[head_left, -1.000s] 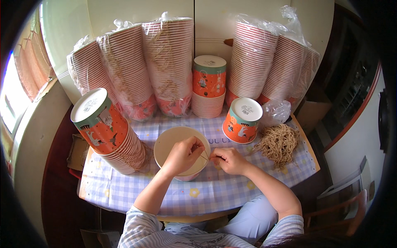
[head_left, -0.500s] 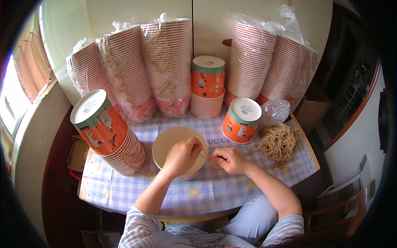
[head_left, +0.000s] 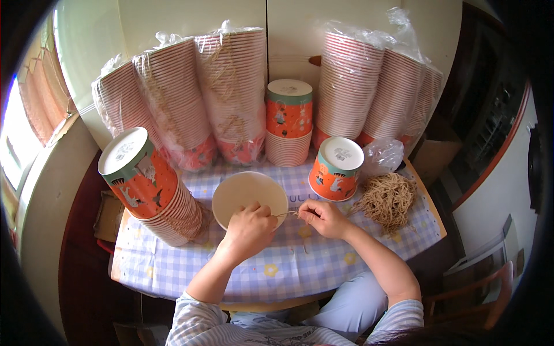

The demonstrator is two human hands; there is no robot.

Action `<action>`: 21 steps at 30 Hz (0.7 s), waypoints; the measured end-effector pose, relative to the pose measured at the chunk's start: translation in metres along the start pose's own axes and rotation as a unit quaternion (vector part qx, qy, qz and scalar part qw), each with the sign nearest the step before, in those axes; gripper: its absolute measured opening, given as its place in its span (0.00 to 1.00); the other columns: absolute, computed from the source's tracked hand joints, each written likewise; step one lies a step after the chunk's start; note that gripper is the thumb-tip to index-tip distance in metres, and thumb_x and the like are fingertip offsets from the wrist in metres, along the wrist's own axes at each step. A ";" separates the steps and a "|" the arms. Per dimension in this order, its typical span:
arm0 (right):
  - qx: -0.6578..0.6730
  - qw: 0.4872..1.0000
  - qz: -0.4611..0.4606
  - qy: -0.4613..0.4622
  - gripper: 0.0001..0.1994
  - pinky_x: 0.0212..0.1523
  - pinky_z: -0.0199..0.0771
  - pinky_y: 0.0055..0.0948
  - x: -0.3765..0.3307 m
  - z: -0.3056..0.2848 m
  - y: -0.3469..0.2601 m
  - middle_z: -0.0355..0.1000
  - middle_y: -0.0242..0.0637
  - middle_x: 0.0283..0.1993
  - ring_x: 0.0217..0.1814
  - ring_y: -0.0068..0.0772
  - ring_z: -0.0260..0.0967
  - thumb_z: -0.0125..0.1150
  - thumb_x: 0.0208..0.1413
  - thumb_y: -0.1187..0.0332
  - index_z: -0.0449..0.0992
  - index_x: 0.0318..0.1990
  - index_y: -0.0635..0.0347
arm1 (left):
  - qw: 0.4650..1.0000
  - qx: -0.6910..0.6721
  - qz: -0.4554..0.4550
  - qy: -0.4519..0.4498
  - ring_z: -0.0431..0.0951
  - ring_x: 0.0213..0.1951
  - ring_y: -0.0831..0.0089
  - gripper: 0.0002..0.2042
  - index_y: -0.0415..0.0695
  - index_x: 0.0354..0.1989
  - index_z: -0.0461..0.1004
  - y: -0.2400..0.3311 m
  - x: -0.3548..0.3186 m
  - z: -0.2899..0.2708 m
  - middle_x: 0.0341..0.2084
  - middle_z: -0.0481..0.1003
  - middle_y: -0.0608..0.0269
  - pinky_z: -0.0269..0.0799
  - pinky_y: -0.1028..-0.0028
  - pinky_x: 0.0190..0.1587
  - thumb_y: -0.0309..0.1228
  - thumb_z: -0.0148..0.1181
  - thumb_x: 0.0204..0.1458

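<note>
A round paper bucket (head_left: 248, 187) stands upright in front of me, its pale inside facing up. Over its near right rim, my left hand (head_left: 251, 230) is closed, pinching one part of a thin tan string (head_left: 286, 214). Just right of the bucket, my right hand (head_left: 323, 219) is closed on the same string. A short stretch of string runs between my hands, and loose ends dangle below it. My left fingertips are partly hidden behind the hand. A tangled heap of tan strings (head_left: 389, 199) lies to the right of my right hand.
An upside-down orange bucket (head_left: 336, 170) sits beyond my right hand, beside a crumpled plastic bag (head_left: 384, 154). A leaning bucket stack (head_left: 153, 187) stands at left, another stack (head_left: 289, 121) at back centre. Tall plastic-wrapped stacks (head_left: 234, 92) line the wall. A checked cloth (head_left: 323, 268) covers the table.
My left hand has come down and toward me, from above the bucket's inside to its near right rim. My right hand has barely moved. The string between them now lies nearly level.
</note>
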State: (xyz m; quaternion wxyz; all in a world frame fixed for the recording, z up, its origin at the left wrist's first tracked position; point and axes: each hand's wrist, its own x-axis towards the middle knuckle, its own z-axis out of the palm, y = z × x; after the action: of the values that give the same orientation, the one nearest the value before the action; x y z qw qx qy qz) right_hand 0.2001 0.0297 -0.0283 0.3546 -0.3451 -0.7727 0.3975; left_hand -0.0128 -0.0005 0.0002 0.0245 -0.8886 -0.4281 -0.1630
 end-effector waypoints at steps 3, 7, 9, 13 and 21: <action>-0.015 0.999 0.019 -0.026 0.06 0.27 0.65 0.24 -0.001 -0.003 -0.003 0.69 0.33 0.23 0.25 0.20 0.64 0.51 0.52 0.70 0.69 0.30 0.63 | 0.999 0.026 0.002 0.044 0.69 0.38 0.66 0.05 0.45 0.21 0.73 -0.007 0.003 0.001 0.26 0.70 0.65 0.64 0.65 0.36 0.31 0.60 0.34; -0.035 0.991 0.086 -0.091 0.07 0.28 0.66 0.23 -0.009 0.001 0.003 0.70 0.32 0.24 0.25 0.20 0.66 0.52 0.52 0.68 0.71 0.32 0.62 | 0.998 0.034 -0.039 0.046 0.68 0.38 0.66 0.04 0.46 0.20 0.72 -0.022 0.009 0.007 0.25 0.69 0.66 0.62 0.65 0.37 0.30 0.58 0.34; 0.003 0.986 0.114 -0.119 0.09 0.28 0.66 0.24 -0.015 0.008 0.009 0.71 0.32 0.24 0.26 0.21 0.68 0.53 0.51 0.65 0.72 0.34 0.61 | 0.995 0.036 -0.060 0.065 0.67 0.38 0.66 0.04 0.46 0.21 0.71 -0.031 0.008 0.011 0.26 0.69 0.66 0.61 0.65 0.38 0.30 0.59 0.35; -0.026 0.968 0.164 -0.190 0.11 0.29 0.67 0.24 -0.015 0.018 0.004 0.72 0.32 0.24 0.26 0.23 0.69 0.52 0.51 0.62 0.73 0.34 0.60 | 0.989 0.029 -0.043 0.141 0.67 0.38 0.66 0.05 0.45 0.22 0.71 -0.038 -0.001 0.019 0.27 0.69 0.66 0.61 0.65 0.38 0.26 0.59 0.34; -0.061 0.960 0.185 -0.199 0.11 0.32 0.67 0.30 -0.018 0.035 0.021 0.73 0.35 0.25 0.28 0.31 0.70 0.54 0.47 0.61 0.75 0.31 0.59 | 0.907 -0.344 -0.138 0.201 0.71 0.25 0.66 0.06 0.41 0.26 0.70 -0.015 -0.033 0.081 0.22 0.70 0.59 0.66 0.74 0.26 0.24 0.59 0.38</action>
State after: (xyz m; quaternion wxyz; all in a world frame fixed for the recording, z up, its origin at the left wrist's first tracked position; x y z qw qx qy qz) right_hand 0.1862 0.0112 -0.0667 0.0924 -0.4173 -0.7728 0.4692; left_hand -0.0213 -0.0012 -0.0876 -0.2203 -0.7224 -0.4495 -0.4770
